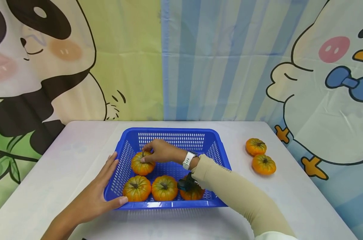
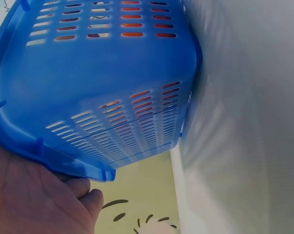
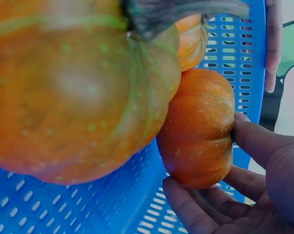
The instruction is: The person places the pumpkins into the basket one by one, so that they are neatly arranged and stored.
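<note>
My right hand reaches into a blue plastic basket and grips a small orange pumpkin near the basket's left wall. In the right wrist view, thumb and fingers curl round the sides of that pumpkin. Along the basket's near side stand three more pumpkins: one at the left corner, one in the middle and one partly hidden by a black wrist camera. My left hand lies along the basket's left rim, fingers extended; in the left wrist view the hand touches the rim from outside.
Two more pumpkins, a rear one and a front one, stand close together on the white table right of the basket. A cloth backdrop with cartoon animals hangs behind the table.
</note>
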Demonstrator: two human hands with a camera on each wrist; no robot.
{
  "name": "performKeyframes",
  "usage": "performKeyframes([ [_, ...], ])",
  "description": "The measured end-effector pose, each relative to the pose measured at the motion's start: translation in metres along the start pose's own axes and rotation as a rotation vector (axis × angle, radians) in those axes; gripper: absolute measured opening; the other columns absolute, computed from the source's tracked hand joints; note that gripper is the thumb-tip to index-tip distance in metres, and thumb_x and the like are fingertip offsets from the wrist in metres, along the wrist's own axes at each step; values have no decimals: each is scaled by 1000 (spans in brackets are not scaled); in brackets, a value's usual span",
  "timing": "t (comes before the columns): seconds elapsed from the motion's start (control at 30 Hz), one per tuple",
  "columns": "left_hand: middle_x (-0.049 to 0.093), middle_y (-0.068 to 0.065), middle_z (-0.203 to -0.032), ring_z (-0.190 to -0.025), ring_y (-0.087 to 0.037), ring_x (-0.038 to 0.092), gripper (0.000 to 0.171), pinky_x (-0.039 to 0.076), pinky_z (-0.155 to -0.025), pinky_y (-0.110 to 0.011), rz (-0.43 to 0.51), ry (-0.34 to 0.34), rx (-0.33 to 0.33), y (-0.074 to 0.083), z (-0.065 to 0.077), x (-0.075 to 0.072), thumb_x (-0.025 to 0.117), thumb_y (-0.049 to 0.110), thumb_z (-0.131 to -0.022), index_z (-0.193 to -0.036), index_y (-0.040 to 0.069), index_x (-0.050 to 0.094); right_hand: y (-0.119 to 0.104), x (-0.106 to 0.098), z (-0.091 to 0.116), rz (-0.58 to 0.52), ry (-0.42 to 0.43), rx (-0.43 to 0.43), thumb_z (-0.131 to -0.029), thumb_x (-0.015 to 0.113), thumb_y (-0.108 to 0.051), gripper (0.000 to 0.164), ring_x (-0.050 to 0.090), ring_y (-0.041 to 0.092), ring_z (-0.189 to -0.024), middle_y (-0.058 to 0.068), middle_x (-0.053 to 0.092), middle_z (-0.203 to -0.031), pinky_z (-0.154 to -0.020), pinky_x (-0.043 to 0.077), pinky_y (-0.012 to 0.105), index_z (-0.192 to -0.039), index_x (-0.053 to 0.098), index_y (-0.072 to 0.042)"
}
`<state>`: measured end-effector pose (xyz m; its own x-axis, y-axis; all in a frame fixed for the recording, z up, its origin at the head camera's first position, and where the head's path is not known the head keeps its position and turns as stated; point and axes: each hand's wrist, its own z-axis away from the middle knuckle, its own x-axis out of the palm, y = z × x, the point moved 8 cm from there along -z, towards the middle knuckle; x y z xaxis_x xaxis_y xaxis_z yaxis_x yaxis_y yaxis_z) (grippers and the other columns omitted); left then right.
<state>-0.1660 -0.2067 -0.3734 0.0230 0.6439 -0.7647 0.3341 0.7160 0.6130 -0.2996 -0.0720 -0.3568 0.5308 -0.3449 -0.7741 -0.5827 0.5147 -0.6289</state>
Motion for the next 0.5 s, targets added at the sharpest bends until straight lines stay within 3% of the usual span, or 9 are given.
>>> performKeyframes([
  [0.17,-4,-2,-163,-146,-39,8,106,28,-94,-76,1,3,4,1,0,-1,75,39,-79,-158,14,8,4,5,-1,28,-26,15,-92,69,-23,36,57,7,-70,8,70,-101,-61,46,16,-120,68,0],
  [0.33,-5,-1,-163,-144,-43,11,107,29,-94,-75,-16,-7,-17,0,-1,0,75,42,-79,-158,15,7,8,10,-1,51,-71,49,-93,68,-23,38,63,10,-84,7,70,-106,-67,46,15,-124,65,0],
  [0.4,-5,-1,-163,-144,-43,12,107,29,-94,-75,-16,-9,-20,-1,-1,0,75,42,-79,-158,15,7,8,14,-1,57,-106,27,-93,67,-23,43,63,10,-92,6,68,-115,-73,48,15,-130,61,0],
  [0.5,-6,-1,-163,-144,-43,12,106,29,-94,-75,-14,-11,-18,-2,-2,1,75,41,-80,-158,16,7,7,19,-1,57,-179,-20,-94,67,-23,52,61,9,-91,7,66,-117,-79,48,16,-137,53,2],
])
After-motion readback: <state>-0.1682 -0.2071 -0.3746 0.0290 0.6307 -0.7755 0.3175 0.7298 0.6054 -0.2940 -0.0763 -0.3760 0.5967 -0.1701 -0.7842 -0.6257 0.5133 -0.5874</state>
